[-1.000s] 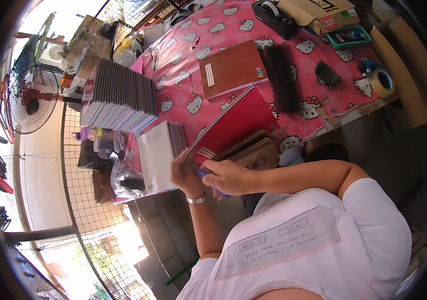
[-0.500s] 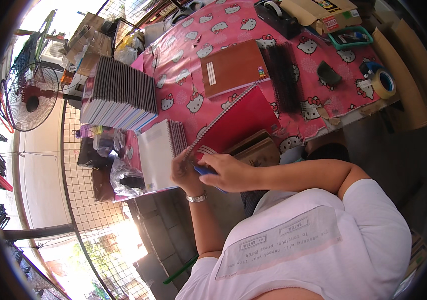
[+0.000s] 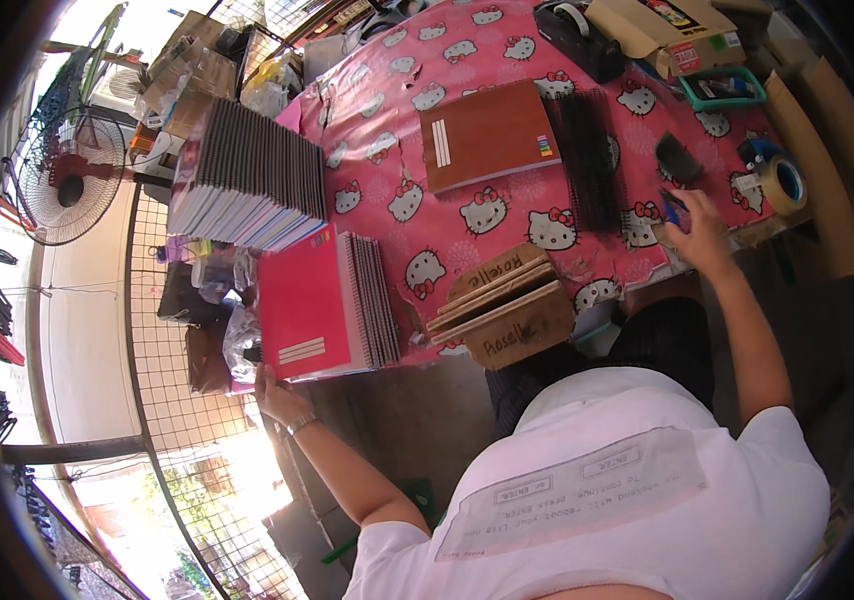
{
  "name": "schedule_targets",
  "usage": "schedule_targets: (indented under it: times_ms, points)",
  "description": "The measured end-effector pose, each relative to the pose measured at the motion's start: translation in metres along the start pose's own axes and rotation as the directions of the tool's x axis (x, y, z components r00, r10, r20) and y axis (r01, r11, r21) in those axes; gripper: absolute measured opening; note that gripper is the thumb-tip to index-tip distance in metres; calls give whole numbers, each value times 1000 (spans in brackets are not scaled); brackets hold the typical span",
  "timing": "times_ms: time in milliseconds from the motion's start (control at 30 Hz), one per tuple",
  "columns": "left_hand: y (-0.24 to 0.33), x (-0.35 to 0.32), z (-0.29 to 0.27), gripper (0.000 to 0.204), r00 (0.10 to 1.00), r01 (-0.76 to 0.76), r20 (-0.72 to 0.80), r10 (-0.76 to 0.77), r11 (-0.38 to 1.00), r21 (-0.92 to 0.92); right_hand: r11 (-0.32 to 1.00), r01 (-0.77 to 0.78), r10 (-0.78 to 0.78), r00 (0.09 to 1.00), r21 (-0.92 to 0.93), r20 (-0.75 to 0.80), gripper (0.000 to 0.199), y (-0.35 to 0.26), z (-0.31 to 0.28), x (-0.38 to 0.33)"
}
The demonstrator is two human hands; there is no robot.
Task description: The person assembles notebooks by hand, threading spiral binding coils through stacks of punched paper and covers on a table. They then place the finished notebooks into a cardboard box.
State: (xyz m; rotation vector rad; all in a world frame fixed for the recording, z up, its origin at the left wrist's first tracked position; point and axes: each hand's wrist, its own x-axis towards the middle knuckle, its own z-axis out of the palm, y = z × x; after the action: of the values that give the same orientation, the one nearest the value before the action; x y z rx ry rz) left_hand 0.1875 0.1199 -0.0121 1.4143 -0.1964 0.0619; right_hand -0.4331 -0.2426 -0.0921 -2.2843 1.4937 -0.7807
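Observation:
A red spiral notebook lies on top of a short stack of spiral notebooks at the left of the table, its coil along the right side. My left hand is closed at its near left corner, the fingertips partly hidden by the edge. Out to the right, above the table's near edge, my right hand is closed around a small blue-handled tool, perhaps pliers; its tip is too small to make out. A dark green scrap lies just beyond that hand.
A brown notebook and black plastic coils lie mid-table. Nearer stands a cardboard holder. A tall notebook stack is at far left, a tape roll and green tray at right. A fan stands beyond.
The red notebook has gone from a tilted hold over the table's middle onto the left stack. My hands have parted: left toward the stack's corner, right far rightward with the blue-handled tool.

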Motion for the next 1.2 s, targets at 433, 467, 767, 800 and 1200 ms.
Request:
schedule_targets:
  times_ms: [433, 467, 767, 800, 1200]
  points:
    - [-73, 20, -31, 28, 996, -80, 65, 60, 922, 380, 994, -106, 104, 991, -18, -82, 34, -4, 118, 127]
    - [-74, 18, -34, 28, 996, -88, 66, 67, 912, 401, 979, -186, 180, 981, -79, -77, 37, -12, 122, 132]
    - [-38, -21, 99, 25, 765, -644, 441, 469, 563, 518, 884, -419, 426, 905, 208, 12, 22, 7, 131, 159]
    - [-44, -36, 140, 26, 626, -776, 561, 542, 356, 522, 875, -439, 447, 894, 202, 8, 19, 2, 132, 159]
    - [-116, -175, 418, 38, -179, -966, 969, -169, 218, -140, 241, -489, 445, 823, 838, 352, 27, -5, 81, 158]
